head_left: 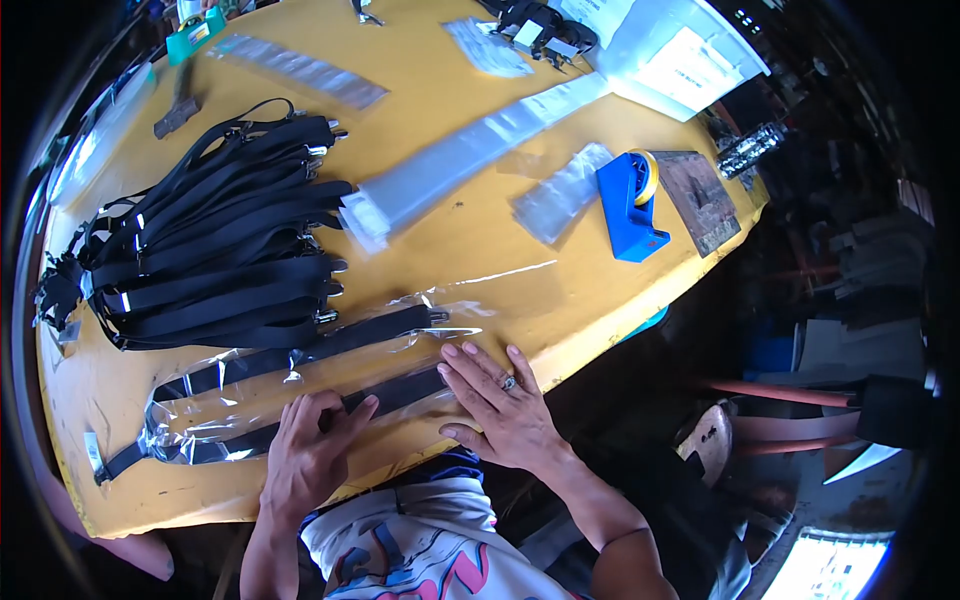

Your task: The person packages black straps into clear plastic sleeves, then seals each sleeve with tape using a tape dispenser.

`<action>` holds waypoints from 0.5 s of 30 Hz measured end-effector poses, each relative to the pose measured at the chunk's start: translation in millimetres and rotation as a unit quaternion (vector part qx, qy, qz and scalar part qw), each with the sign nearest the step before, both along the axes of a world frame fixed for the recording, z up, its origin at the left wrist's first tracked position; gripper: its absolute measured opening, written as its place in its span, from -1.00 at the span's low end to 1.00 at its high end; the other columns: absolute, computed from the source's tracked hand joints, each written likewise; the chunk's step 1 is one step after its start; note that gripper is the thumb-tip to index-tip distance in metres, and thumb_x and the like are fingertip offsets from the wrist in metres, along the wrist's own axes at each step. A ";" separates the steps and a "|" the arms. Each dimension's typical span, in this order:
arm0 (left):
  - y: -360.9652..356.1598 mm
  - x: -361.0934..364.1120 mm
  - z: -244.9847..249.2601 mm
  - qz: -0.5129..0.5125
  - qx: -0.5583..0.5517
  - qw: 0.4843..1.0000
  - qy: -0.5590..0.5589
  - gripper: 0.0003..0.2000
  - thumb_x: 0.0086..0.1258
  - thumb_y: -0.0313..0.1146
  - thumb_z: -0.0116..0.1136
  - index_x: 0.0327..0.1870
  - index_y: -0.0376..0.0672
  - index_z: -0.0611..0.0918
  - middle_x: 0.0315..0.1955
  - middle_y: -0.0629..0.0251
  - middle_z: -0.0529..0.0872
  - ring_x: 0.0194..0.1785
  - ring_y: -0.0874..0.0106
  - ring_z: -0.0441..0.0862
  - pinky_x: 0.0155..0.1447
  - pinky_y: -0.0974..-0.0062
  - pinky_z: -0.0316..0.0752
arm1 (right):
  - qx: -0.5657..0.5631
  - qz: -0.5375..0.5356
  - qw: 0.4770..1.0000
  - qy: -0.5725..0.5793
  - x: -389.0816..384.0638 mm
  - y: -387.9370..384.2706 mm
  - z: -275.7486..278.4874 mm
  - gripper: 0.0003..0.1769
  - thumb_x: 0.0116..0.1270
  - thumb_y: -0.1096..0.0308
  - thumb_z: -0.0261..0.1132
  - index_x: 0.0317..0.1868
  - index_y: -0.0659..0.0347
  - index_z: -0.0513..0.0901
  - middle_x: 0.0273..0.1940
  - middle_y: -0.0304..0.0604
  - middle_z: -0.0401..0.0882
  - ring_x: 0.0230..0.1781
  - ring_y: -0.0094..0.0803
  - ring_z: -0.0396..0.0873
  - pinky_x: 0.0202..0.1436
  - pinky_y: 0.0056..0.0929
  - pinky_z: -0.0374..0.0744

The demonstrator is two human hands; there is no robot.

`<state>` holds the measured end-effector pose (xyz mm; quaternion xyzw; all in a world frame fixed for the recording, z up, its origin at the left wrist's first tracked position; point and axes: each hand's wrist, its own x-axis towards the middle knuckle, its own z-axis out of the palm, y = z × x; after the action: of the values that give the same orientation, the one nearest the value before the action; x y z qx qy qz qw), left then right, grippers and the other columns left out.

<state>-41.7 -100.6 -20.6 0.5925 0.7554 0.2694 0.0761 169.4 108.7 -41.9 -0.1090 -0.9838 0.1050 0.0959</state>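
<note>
A pair of black suspenders (340,338) with metal clips lies lengthwise inside a clear plastic sleeve (270,385) along the near side of the table. Its narrow end, with a white tag (95,455), sticks out at the left. My left hand (308,445) rests over the nearer strap, fingers curled under and thumb stretched out to the right; whatever is beneath the fingers is hidden. Across the sleeve's right end, my right hand (505,410) lies flat with fingers extended, a ring on one of them, covering the end of the nearer strap.
Behind lies a large bundle of black suspenders (230,235). Clear plastic sleeves (470,150) are spread over the yellow table (500,285). A blue tape dispenser (630,215) stands right, beside a worn flat plate (697,200). A white bin (685,60) and hammer (180,105) sit farther back.
</note>
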 end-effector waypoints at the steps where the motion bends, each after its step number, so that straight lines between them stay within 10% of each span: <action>1: 0.0 -0.2 0.2 0.001 -0.001 1.000 -0.003 -0.24 -0.11 -0.72 0.32 0.28 0.05 0.80 -0.11 0.22 0.50 -0.02 0.17 0.59 0.11 0.21 0.56 | 0.001 0.002 1.000 -0.004 0.1 1.4 1.5 -0.10 0.51 -0.23 0.32 0.63 0.20 0.40 0.73 -0.18 0.21 0.77 -0.24 0.13 0.81 0.09 -0.14; 11: -0.2 0.3 1.8 -0.001 0.001 1.000 -0.008 -0.23 -0.08 -0.72 0.30 0.31 0.06 0.79 -0.12 0.22 0.51 -0.03 0.16 0.58 0.11 0.20 0.55 | -0.132 -0.085 0.977 0.145 30.0 42.4 23.4 -0.33 0.53 0.16 0.34 0.53 0.31 0.49 0.60 0.12 0.42 0.66 0.04 0.34 0.72 0.24 0.08; 15: 0.3 -0.2 2.1 0.001 0.008 1.000 -0.005 -0.25 -0.07 -0.72 0.30 0.29 0.06 0.79 -0.11 0.21 0.52 -0.02 0.16 0.59 0.11 0.21 0.55 | -0.109 -0.246 0.922 0.278 39.7 78.1 51.6 -0.61 0.56 0.27 0.35 0.22 0.38 0.70 0.21 0.15 0.74 0.27 -0.02 0.70 0.41 -0.09 0.56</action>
<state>-41.9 -100.4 -18.5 0.5910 0.7533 0.2785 0.0750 209.1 186.8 9.7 -0.3242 -0.8421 0.2107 0.3760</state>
